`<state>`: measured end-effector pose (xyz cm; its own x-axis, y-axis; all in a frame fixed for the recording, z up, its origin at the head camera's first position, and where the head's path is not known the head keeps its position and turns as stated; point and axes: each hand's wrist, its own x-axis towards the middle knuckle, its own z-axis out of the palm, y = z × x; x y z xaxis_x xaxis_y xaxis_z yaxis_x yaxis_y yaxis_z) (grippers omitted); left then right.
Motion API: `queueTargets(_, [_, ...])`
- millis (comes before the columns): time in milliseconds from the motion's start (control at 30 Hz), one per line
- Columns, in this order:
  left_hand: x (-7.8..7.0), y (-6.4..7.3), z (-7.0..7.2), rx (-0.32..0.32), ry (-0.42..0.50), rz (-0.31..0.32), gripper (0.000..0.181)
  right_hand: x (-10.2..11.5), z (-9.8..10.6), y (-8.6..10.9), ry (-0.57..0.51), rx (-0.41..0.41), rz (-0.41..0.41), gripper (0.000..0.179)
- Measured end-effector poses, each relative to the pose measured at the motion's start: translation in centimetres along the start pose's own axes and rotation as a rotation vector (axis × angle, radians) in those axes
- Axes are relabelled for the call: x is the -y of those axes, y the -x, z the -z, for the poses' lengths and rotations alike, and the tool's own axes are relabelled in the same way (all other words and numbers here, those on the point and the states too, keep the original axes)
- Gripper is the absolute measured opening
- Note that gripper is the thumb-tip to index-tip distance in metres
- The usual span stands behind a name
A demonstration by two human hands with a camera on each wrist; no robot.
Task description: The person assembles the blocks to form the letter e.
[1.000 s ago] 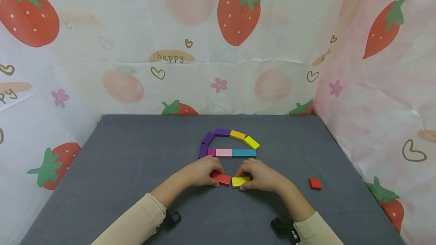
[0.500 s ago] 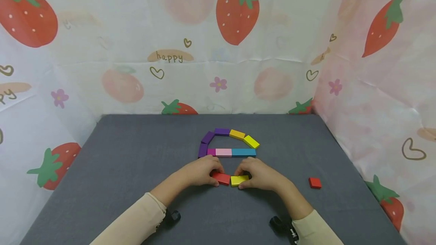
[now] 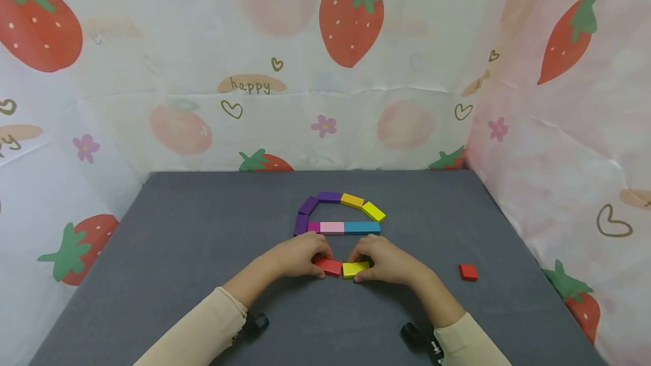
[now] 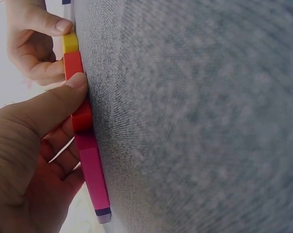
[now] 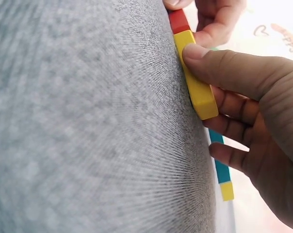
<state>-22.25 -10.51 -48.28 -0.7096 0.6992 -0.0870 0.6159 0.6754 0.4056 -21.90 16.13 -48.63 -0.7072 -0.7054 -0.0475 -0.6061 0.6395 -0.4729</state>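
Observation:
Between thumb and fingers, my left hand [image 3: 299,256] pinches a red block [image 3: 330,267] low over the grey cloth. My right hand [image 3: 390,261] holds a yellow block [image 3: 349,270] by its long sides, thumb on the near one. The two blocks lie nearly in line, end to end, their facing ends meeting in the head view. The right wrist view shows the yellow block [image 5: 200,94] reaching up to the red block [image 5: 179,22]. In the left wrist view, the left thumb [image 4: 71,87] covers the middle of the red block [image 4: 81,120].
Behind the hands, purple blocks [image 3: 330,197], an orange block [image 3: 352,200] and a yellow block [image 3: 373,211] curve above a straight row of magenta [image 3: 313,227], pink [image 3: 332,228] and blue [image 3: 362,227] blocks. A small red block [image 3: 468,272] lies on the right of the grey-covered table [image 3: 203,208].

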Motion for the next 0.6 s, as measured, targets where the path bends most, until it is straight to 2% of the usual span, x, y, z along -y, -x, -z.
queueTargets(600, [-0.11, -0.02, 0.21, 0.015, -0.006, -0.008, 0.027, -0.22, -0.20, -0.05, -0.019, -0.010, 0.014, 0.027])
